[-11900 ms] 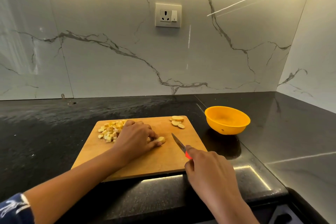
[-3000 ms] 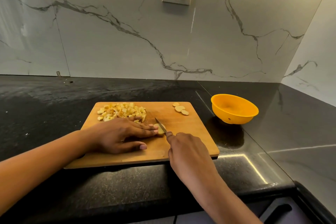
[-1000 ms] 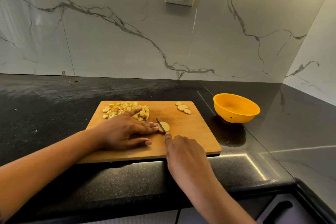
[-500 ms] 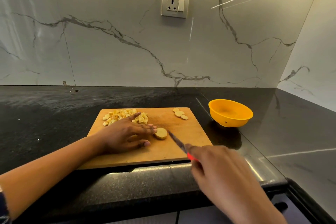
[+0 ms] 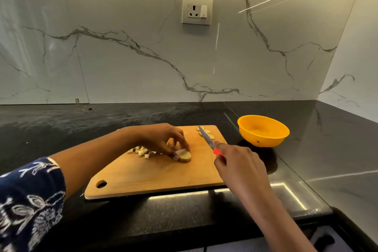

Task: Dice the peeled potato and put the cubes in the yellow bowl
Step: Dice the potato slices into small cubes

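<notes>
Head camera shows the round, peeled potato piece (image 5: 185, 155) lying on the wooden cutting board (image 5: 155, 174), a little above the centre of the frame. The left hand (image 5: 161, 139) pinches it from above, with the thumb and the curled fingertips on its sides. Just to the left of this hand, and partly hidden under it, a small heap of potato cubes (image 5: 141, 152) lies on the board. The right hand (image 5: 237, 161), to the lower right of the potato piece, grips a knife (image 5: 206, 138) by its red handle. The blade points up and to the left in the frame and does not touch the potato piece. Behind the blade tip, near the upper right corner of the board, lie a few thin potato slices (image 5: 208, 132). The yellow bowl (image 5: 263, 140) stands upright on the black bench (image 5: 61, 129) near the right edge of the board, well apart from the cubes. The board has a hole at its lower left corner. A dark blue sleeve (image 5: 28, 200) with a white pattern fills the lower left corner of the frame. At the top centre, a white socket (image 5: 197, 10) sits on the marble wall (image 5: 122, 63).
</notes>
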A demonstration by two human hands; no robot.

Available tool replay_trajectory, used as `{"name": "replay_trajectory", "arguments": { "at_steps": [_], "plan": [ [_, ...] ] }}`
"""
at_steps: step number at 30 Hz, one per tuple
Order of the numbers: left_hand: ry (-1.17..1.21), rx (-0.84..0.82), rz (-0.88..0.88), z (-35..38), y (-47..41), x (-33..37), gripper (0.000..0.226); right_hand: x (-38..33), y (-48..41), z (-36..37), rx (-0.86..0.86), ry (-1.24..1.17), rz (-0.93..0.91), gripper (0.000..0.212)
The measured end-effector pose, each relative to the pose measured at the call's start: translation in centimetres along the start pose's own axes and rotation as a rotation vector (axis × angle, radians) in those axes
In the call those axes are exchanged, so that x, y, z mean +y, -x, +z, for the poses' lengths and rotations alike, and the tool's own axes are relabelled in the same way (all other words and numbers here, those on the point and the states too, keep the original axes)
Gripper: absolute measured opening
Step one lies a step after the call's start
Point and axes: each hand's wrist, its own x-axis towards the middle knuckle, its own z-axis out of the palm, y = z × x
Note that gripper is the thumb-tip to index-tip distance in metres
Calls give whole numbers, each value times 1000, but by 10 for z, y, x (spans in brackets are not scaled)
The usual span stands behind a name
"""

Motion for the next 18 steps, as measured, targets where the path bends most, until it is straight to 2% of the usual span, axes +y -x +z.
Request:
{"name": "replay_trajectory", "arguments": {
  "at_steps": [3, 6, 9, 11, 15, 18],
  "plan": [
    [6, 60, -47, 5, 0, -3, 35, -1, 2, 1, -34, -8, 13, 42],
    [5, 168, -173, 12, -3, 0, 36, 0, 6, -1, -45, -19, 15, 44],
    [-132, 320, -340, 22, -8, 6, 43, 2, 6, -2, -58, -14, 12, 44],
    [-222, 410, -385, 30, -10, 10, 47, 2, 5, 1, -77, -13, 18, 43],
    [-265, 462, -385, 35, -3, 13, 57, 0, 5, 10, -130, -10, 22, 43],
    [-228, 547, -297, 40, 5, 11, 61, 0, 5, 15, -137, -5, 19, 44]
  ]
}}
